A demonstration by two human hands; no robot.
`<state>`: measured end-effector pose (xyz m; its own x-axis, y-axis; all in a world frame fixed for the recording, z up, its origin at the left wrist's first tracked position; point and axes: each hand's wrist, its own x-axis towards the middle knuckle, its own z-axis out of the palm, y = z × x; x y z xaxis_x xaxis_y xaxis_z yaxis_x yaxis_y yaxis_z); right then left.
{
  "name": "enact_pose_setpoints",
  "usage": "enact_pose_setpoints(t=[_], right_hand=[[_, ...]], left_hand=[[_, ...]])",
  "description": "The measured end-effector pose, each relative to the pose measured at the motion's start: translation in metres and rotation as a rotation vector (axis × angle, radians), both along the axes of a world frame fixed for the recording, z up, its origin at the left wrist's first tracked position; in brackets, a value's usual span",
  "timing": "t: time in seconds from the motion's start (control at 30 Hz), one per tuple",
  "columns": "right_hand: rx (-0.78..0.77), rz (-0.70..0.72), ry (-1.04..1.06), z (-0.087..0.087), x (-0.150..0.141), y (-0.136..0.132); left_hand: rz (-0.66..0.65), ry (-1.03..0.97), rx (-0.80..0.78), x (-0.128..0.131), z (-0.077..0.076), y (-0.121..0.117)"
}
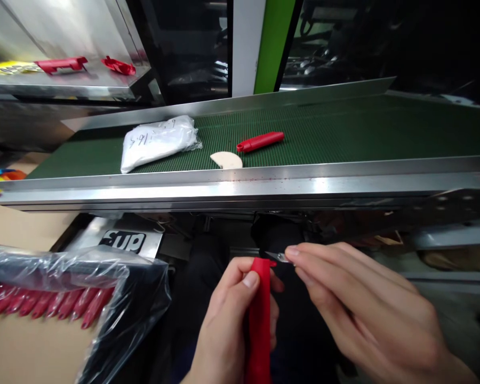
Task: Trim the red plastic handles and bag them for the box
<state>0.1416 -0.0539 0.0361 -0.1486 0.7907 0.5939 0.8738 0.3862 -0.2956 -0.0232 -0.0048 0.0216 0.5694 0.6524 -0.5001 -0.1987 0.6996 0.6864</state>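
- Across the background, green belt [336, 128] behind a metal rail [248, 186], carrying a white bag [156, 141], a spare handle [261, 142] and, just beside it, a cream disc [226, 159].
- Nearer than the rail, grasped lengthwise in the left hand [228, 314]: red part [260, 314], with the thumb [250, 280] pressed near its upper end.
- Pinched in the fingertips [294, 252] of the right hand [368, 304]: apparently a small blade [279, 257] (partly hidden, so hard to name for sure).
- Close by that blade, a little red tab [272, 263] jutting sideways from the part's upper end.
- Main worry: a nicked left finger, from aiming the blade towards a hand wrapped so near the tab.
- Also possible: a gouge in the red surface, from too steep an angle or too hard a push.
- Likely weak point: such a light pinch on something so thin, liable to twist under load.
- Further risk: a wobble of the part, if unsupported below (lower end out of frame; cannot tell).
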Motion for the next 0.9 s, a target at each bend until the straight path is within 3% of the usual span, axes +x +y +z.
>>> enact_pose_setpoints(t=[0.3, 0.5, 0.73, 0.9], right_hand=[[-0.065, -0.036, 0.097, -0.001, -0.003, -0.002], [-0.372, -0.126, 0.472, -0.001, -0.010, 0.003], [-0.734, 0.031, 0.767, 0.002, -0.011, 0.019], [-0.821, -0.024, 0.878, -0.006, -0.012, 0.025]], left_hand=[[0.009, 0.031, 0.053, -0.002, -0.003, -0.003], [0.087, 0.073, -0.053, 0.001, 0.003, -0.007], [0.079, 0.120, -0.112, 0.001, 0.006, -0.009], [0.050, 0.142, -0.090, 0.001, 0.002, -0.009]])
